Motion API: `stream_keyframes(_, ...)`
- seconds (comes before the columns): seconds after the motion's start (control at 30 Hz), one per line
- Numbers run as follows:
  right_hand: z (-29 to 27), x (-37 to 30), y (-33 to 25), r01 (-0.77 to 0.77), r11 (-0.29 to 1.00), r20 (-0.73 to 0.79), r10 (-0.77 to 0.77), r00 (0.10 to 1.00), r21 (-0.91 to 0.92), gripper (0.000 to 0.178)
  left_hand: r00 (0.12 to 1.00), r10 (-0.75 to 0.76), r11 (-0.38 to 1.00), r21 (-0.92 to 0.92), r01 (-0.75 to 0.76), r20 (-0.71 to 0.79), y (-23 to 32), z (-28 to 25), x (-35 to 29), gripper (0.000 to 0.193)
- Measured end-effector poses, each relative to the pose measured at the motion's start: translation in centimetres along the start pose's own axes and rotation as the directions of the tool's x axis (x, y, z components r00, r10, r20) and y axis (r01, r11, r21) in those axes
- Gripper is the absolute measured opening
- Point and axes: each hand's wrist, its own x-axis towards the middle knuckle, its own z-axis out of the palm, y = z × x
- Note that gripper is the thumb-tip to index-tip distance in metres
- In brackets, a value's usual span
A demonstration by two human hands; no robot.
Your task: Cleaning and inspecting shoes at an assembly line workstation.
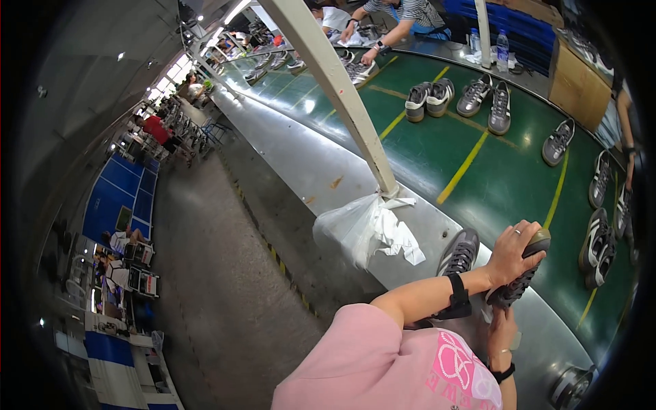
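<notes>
Dark grey low-cut sneaker with black laces and brown gum sole (518, 290): one, held up at the near edge of the line, toe toward the belt.

Left hand (511, 254), ring on one finger: clasped over the toe, fingers bent together on one side, thumb on the other.

Right hand (503, 328): at the sneaker's lower end; fingers mostly hidden, their state cannot be told.

Grey sneaker with pale side stripes (463, 253): one, just left of the held one, on a bare silver metal ledge (321, 164).

Translucent plastic bag (345, 229), with crumpled white sheets (398, 232): hung at the foot of a cream-painted metal post (342, 89).

Green conveyor belt with yellow lines (410, 160): bearing further sneakers (441, 99), in pairs and singly.

Co-worker's hand (369, 56): at a shoe, across the belt.
</notes>
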Motion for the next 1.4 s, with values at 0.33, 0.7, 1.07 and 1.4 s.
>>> stream_keyframes(0.33, 4.3, -0.7, 4.8, -0.053, 0.954, 0.234, 0.127, 0.964, -0.297, 0.011, 0.99, 0.104, 0.994, 0.005, -0.105, 0.094, 1.4, 0.9, -0.4, 0.057)
stream_keyframes(0.7, 6.5, -0.7, 6.2, -0.119, 0.985, 0.022, 0.123, 0.992, -0.127, 0.017, 0.989, 0.12, 0.993, -0.005, -0.12, 0.084, 1.9, 1.3, 0.0, 0.057)
stream_keyframes(1.07, -1.4, -1.7, 0.6, 0.036, 0.984, -0.089, -0.02, 0.996, 0.176, 0.026, 0.993, -0.119, 0.988, -0.093, 0.119, 0.009, -0.5, -2.2, 1.4, 0.051)
stream_keyframes(1.4, -4.4, -3.8, 2.3, -0.124, 0.971, -0.624, 0.227, 0.748, 0.203, 0.026, 0.745, -0.522, 0.822, 0.013, 0.569, 0.416, -8.9, -2.4, -0.2, 0.047)
